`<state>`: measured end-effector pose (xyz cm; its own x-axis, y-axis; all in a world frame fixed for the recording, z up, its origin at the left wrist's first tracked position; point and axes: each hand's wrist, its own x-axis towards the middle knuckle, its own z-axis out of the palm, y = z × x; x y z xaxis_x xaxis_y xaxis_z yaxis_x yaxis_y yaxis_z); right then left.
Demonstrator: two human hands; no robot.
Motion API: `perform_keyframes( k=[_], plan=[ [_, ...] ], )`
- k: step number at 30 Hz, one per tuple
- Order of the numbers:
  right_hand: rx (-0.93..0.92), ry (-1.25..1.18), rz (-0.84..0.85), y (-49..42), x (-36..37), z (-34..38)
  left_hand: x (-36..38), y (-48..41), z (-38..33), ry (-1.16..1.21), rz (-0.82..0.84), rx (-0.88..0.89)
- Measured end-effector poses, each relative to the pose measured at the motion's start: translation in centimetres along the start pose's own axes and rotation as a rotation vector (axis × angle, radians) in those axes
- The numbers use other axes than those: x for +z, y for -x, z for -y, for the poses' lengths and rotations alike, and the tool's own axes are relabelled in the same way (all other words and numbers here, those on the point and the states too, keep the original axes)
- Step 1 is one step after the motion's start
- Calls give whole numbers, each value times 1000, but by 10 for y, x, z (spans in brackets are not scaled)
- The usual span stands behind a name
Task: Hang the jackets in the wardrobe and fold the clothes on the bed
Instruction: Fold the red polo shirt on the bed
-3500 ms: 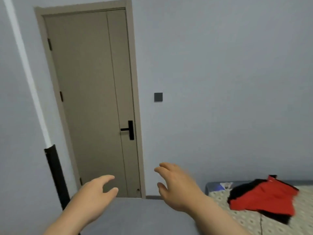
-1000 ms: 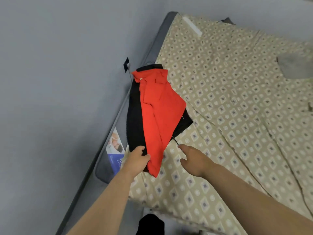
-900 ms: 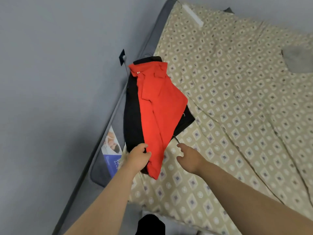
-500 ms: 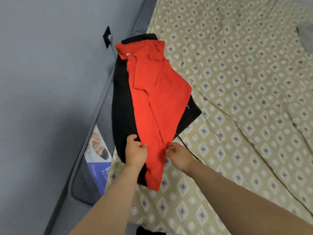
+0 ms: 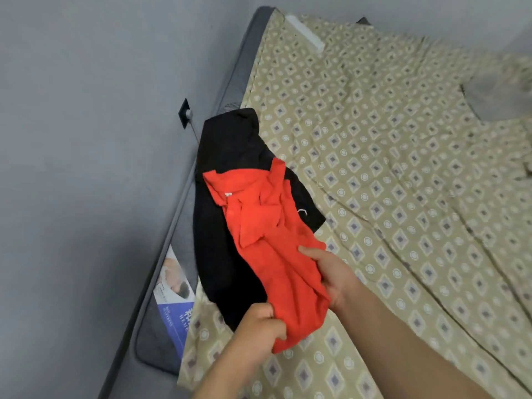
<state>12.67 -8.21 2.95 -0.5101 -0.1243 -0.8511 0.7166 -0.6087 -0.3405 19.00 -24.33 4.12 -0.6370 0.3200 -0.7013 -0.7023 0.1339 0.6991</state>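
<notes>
A red collared shirt lies bunched on top of a black garment near the left edge of the bed. My left hand grips the shirt's near hem, fingers curled into the cloth. My right hand holds the shirt's right side, with its thumb on top of the fabric. The shirt's lower part is lifted and crumpled between both hands. Its collar end rests on the black garment.
The bed has a beige diamond-patterned cover and a grey mattress edge along the grey wall. A small black wall fitting sits by the mattress. A grey cloth lies far right. A blue printed label shows on the mattress side.
Both hands have taken hold of the red shirt and pulled it toward me. It has slid down off the black garment's upper part and crumpled.
</notes>
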Motion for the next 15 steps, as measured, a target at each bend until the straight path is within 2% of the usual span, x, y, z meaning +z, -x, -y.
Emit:
perform_keyframes(
  k=[2, 6, 8, 12, 15],
  plan=[
    [-24, 68, -23, 30, -1, 11, 7, 18, 2, 97, -35, -32],
    [-100, 91, 58, 106, -14, 33, 18, 35, -6, 662, -95, -138],
    [-142, 99, 128, 147, -23, 42, 31, 41, -21, 835, -102, -186],
    [-211, 111, 182, 227, -60, 53, 74, 56, -70, 1019, 24, -52],
    [-260, 271, 222, 283, -105, 62, 119, 79, -108, 993, 156, -1]
  ],
)
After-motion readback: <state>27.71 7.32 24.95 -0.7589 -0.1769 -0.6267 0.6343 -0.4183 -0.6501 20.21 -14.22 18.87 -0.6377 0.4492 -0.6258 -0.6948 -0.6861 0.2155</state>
